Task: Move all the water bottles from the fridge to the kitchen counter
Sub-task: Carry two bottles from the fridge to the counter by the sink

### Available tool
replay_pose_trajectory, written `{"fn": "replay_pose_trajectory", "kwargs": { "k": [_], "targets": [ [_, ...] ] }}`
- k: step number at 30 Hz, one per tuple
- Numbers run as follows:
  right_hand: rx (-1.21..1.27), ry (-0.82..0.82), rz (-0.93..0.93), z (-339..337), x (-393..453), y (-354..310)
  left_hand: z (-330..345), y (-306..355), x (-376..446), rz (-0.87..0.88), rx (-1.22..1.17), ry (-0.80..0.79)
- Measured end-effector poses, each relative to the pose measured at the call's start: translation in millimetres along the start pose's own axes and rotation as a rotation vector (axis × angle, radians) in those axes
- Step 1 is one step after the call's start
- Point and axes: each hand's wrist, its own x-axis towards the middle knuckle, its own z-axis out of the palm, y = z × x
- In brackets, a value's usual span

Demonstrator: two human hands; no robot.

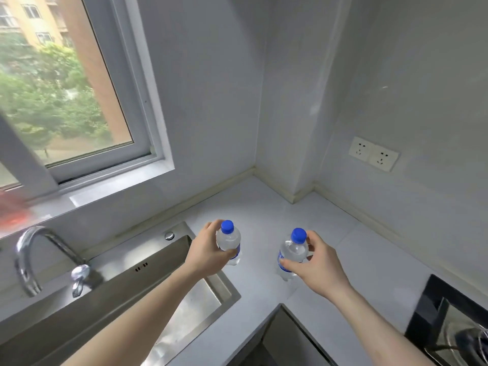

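Two clear water bottles with blue caps stand upright over the white kitchen counter [264, 215]. My left hand [208, 252] grips the left bottle [229, 240] round its body, just right of the sink. My right hand [319, 270] grips the right bottle [293, 250], thumb across its blue label and fingers behind. I cannot tell whether the bottle bases touch the counter. The fridge is out of view.
A steel sink [163, 270] with a curved tap [34, 257] lies at the left under a window [66, 101]. A black hob [449, 320] sits at the lower right. Two wall sockets [373, 154] are on the right wall. The counter corner runs back to the walls.
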Motion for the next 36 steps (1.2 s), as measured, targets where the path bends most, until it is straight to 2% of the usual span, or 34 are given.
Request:
{"fn": "replay_pose_trajectory", "kwargs": {
  "k": [10,21,28,36],
  "targets": [
    [-0.134,-0.181,-0.032,73,133,-2,-4,-58,70,-0.236,0.084,0.060],
    [-0.282,-0.340,0.048,131,254,17,6,-99,162,-0.488,0.267,0.143],
    [-0.356,-0.393,0.047,177,303,9,9,-123,194,-0.522,0.363,0.113],
    [-0.381,-0.406,0.046,220,335,18,8,-140,215,-0.435,0.420,0.144]
  ]
}}
